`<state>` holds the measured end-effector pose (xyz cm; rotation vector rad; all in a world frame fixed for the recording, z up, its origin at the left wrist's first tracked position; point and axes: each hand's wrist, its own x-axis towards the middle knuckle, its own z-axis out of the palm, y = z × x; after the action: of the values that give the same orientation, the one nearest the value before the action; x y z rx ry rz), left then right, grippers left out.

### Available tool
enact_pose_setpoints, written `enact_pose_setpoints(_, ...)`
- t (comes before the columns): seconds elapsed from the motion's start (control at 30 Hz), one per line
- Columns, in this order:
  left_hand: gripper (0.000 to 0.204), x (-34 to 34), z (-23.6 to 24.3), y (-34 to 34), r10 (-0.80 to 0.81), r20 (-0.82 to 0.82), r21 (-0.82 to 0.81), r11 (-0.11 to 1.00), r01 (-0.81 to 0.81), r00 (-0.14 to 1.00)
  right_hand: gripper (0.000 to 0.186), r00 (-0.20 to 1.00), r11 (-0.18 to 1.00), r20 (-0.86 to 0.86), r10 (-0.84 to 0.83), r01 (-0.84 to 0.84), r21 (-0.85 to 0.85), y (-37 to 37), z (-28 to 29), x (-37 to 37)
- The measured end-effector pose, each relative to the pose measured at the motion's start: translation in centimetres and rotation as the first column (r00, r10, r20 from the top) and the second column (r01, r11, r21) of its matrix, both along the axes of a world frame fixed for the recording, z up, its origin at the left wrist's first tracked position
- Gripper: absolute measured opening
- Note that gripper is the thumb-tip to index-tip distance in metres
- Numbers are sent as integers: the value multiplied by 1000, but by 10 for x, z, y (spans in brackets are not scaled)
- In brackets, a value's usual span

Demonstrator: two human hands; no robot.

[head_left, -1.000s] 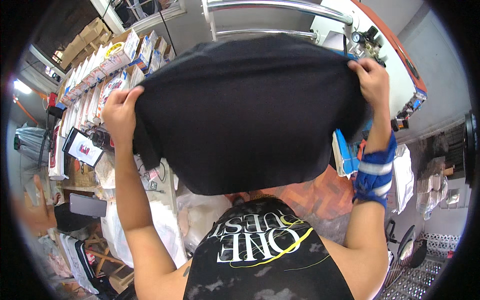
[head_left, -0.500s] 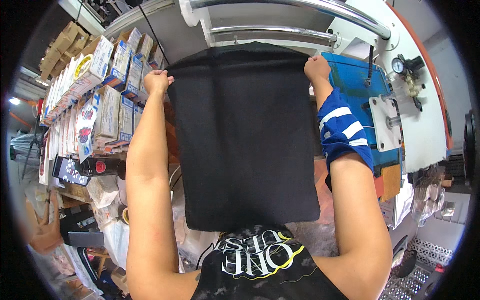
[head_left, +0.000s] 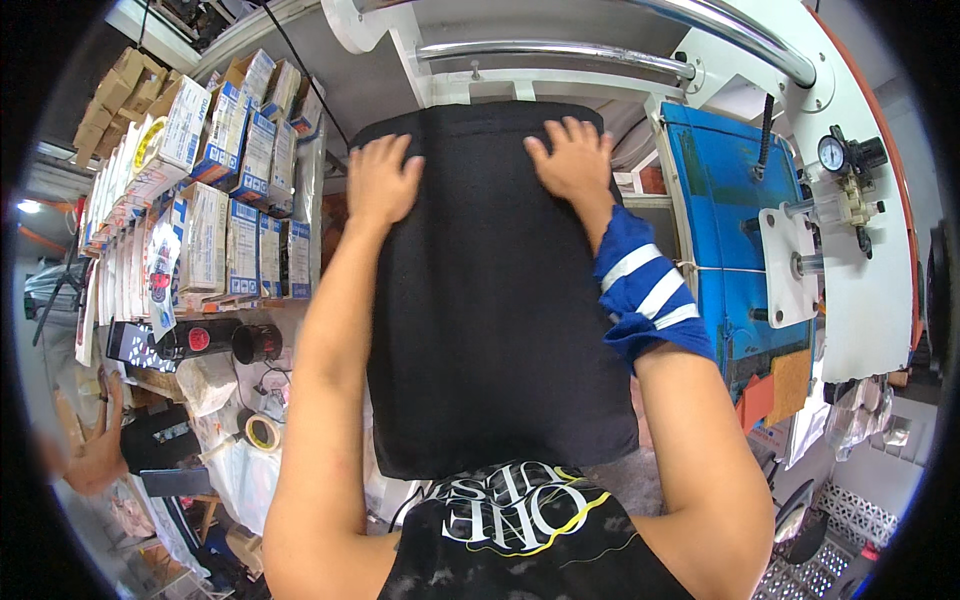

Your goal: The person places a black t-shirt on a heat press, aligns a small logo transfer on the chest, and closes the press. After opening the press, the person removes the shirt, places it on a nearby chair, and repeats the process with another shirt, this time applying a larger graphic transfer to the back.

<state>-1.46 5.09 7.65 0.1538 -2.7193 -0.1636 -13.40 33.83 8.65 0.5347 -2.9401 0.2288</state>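
Observation:
A black piece of fabric lies spread over a flat, board-like support in front of me, with its near edge reaching my shirt. My left hand rests flat near its far left corner, fingers apart. Toward the far right corner, my right hand also presses flat on the cloth with fingers spread. Neither hand grips anything. A rolled blue cloth with white stripes wraps my right forearm. The support itself is hidden under the fabric.
A blue press plate with a white bracket stands close on the right, by a pressure gauge. Chrome bars cross the far side. Stacked boxes and a tape roll are left. Another person's arm shows far left.
Both hands have let go of the fabric's far corners and moved inward onto its top. The fabric, held stretched before, now lies down over the support, its far edge rounded.

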Motion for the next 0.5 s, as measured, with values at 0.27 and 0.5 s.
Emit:
enact_pose_setpoints(0.27, 21, 108, 1, -13, 15, -201, 459, 885, 81, 979, 61, 997, 952, -63, -40, 19, -306, 65, -9, 27)
enact_pose_setpoints(0.5, 37, 177, 11, 37, -178, -223, 310, 919, 243, 958, 62, 988, 973, 22, 151, -145, -180, 118, 10, 246)
